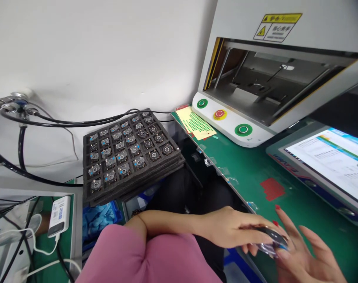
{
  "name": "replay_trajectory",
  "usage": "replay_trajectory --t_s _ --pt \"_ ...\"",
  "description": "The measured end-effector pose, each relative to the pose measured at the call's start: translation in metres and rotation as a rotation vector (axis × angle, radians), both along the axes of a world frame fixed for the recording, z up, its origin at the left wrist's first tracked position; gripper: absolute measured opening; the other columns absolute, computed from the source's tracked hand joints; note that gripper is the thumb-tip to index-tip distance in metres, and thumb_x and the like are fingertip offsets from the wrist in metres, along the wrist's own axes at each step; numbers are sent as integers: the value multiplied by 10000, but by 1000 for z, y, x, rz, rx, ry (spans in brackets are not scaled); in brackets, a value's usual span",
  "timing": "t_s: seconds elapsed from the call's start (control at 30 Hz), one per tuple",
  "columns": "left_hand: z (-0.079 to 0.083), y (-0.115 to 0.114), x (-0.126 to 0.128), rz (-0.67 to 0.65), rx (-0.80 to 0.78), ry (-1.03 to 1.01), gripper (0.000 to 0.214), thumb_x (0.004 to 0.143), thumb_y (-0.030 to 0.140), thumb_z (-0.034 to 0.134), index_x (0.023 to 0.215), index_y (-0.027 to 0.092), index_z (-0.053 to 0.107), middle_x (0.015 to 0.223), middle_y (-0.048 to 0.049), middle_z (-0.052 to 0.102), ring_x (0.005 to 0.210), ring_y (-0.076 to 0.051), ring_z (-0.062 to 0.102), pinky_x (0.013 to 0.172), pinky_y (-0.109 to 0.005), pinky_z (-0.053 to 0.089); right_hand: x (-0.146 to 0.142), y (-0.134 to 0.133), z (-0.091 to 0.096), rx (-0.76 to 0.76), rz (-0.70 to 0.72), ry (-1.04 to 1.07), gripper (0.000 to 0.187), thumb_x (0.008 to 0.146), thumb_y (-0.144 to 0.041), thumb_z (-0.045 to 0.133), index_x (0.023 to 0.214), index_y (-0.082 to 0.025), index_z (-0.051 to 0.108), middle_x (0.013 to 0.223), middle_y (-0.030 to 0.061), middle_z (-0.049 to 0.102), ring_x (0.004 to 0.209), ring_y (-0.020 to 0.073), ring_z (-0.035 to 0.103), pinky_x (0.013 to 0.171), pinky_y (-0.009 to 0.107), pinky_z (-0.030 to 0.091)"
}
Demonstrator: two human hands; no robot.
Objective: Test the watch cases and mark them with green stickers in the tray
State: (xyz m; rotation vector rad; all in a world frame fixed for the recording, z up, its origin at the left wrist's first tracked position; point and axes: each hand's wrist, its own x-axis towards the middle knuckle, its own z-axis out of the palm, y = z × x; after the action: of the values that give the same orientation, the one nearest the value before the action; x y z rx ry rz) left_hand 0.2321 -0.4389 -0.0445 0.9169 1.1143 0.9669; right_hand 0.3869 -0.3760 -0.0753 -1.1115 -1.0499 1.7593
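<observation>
A round watch case (272,236) with a glossy dark face, clear film and a small blue tab is held over the right side of the green bench. My left hand (233,228) reaches across my body, fingers closed around the case's left side. At its right edge, my right hand (310,253) has its thumb by the blue tab and a finger behind the case, while its other fingers stretch outward. Part of the case is covered by my fingers. Left of centre, a black foam tray (128,179) holds several similar watch cases (167,149) in its pockets.
A white press machine (240,31) with green and red buttons stands on the green bench (243,169). A monitor (329,157) lies to the right. Black hoses (63,125) run along the wall, and a white power bank (59,214) sits at left. Blue bin (100,220) below.
</observation>
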Motion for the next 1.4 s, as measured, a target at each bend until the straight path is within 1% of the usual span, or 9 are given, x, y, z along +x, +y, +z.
replay_trajectory --t_s 0.23,0.43,0.6,0.73,0.9,1.03,1.13,1.27,1.4 --pt "0 -3 -6 -59 120 80 440 963 210 487 1402 215 484 670 42 550 592 -62 560 642 -164 485 -1 0 -4 -37 31 31 621 420 -276 894 992 -393 681 1264 36 652 952 232 697 580 295 620" --pt "7 -7 -11 -91 150 170 428 965 211 462 1392 221 491 700 29 556 644 -81 578 710 -188 505 -1 -4 -3 -41 47 77 552 505 -221 882 1001 -348 678 1299 71 629 914 230 711 654 324 621" --pt "6 -9 -11 -109 246 223 435 968 259 434 1401 266 477 791 10 614 686 -88 590 751 -197 508 2 -8 -4 49 42 89 569 572 -215 860 1085 -341 649 1307 91 621 962 232 699 716 346 606" --pt "7 -9 -11 -153 285 285 464 967 264 436 1430 270 440 814 4 643 698 -91 598 765 -196 502 5 -13 -4 30 36 95 587 561 -236 873 1093 -335 645 1343 111 591 913 213 705 714 343 604" --pt "12 -10 -14 -287 350 357 460 972 267 431 1429 221 449 971 -46 695 795 -117 632 832 -219 489 10 -18 -2 -1 117 133 674 549 -338 891 1165 -346 620 1350 115 587 916 213 700 718 319 596" --pt "13 -10 -15 -307 396 350 465 966 268 442 1426 200 461 1088 -89 699 815 -131 642 844 -231 490 10 -20 4 40 130 128 682 532 -356 903 1155 -363 625 1370 98 570 868 199 697 700 313 592" --pt "13 -9 -14 -271 393 311 469 967 271 427 1426 184 458 1111 -108 699 768 -122 636 812 -233 501 7 -22 7 60 73 112 667 550 -349 893 1157 -353 618 1391 105 546 866 201 692 716 334 587" --pt "13 -6 -12 -193 344 363 480 960 276 424 1420 144 455 977 -98 716 775 -140 626 810 -252 493 0 -25 4 62 -87 113 640 561 -257 882 1133 -356 613 1379 67 549 1007 192 653 823 335 569" --pt "7 -4 -8 -171 306 393 541 954 295 412 1474 155 362 823 -47 694 700 -139 610 734 -251 490 -7 -24 5 26 -163 153 626 544 -190 875 1093 -354 622 1356 45 550 927 157 648 767 298 587"
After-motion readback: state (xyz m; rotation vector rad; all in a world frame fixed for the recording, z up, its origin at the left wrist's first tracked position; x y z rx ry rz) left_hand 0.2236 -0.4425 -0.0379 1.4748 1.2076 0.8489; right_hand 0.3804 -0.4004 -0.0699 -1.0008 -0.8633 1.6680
